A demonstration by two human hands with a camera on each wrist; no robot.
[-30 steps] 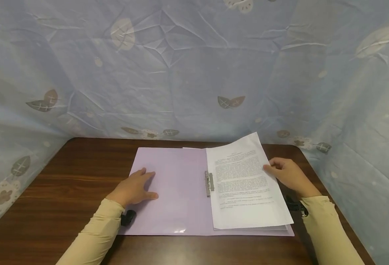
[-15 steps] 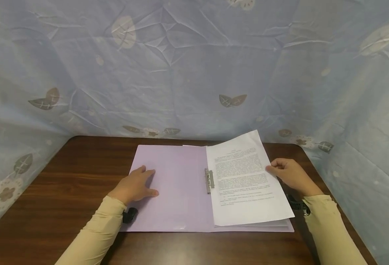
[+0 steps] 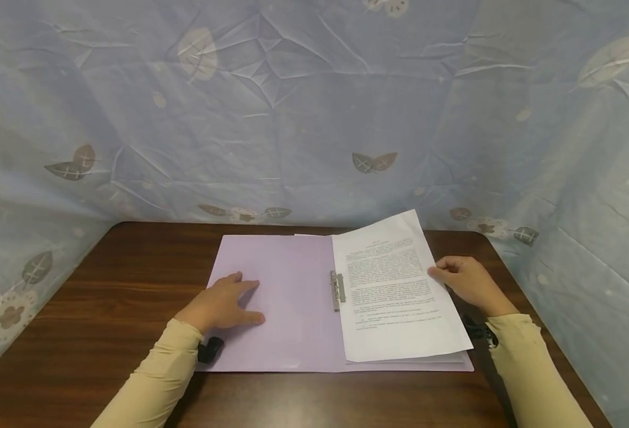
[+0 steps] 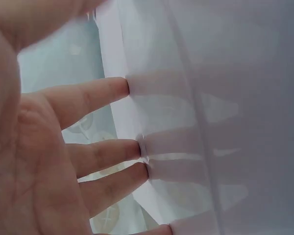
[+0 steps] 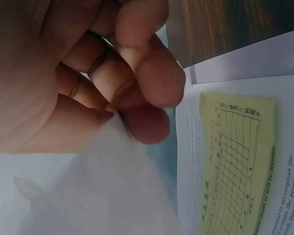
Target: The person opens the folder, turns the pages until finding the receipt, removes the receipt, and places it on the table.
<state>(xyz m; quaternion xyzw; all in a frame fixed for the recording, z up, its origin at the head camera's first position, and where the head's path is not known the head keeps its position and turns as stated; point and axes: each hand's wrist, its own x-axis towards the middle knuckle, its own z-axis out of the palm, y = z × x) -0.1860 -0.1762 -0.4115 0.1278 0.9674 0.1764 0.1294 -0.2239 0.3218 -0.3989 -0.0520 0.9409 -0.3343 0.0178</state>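
A light purple folder point(image 3: 282, 333) lies spread flat, with a metal clip point(image 3: 338, 291) near its fold. On its right half, printed sheets are stacked. My right hand point(image 3: 466, 282) pinches the right edge of the top sheet point(image 3: 389, 285) between thumb and finger and holds that side raised. Under it, the right wrist view shows a yellow sticky note point(image 5: 235, 166) with a hand-drawn grid on a printed page point(image 5: 286, 205). My left hand point(image 3: 220, 303) touches the left cover with spread, straight fingertips, its palm raised, as the left wrist view shows.
The folder lies on a dark brown wooden table point(image 3: 116, 297) with rounded far corners. A pale blue curtain point(image 3: 314, 119) with leaf and flower prints hangs behind and along both sides. A white paper edge point(image 3: 311, 235) peeks out past the folder's far edge.
My left hand has slid slightly to the right on the left cover. The right hand keeps its pinch on the sheet, whose near right corner is a little higher than a second ago.
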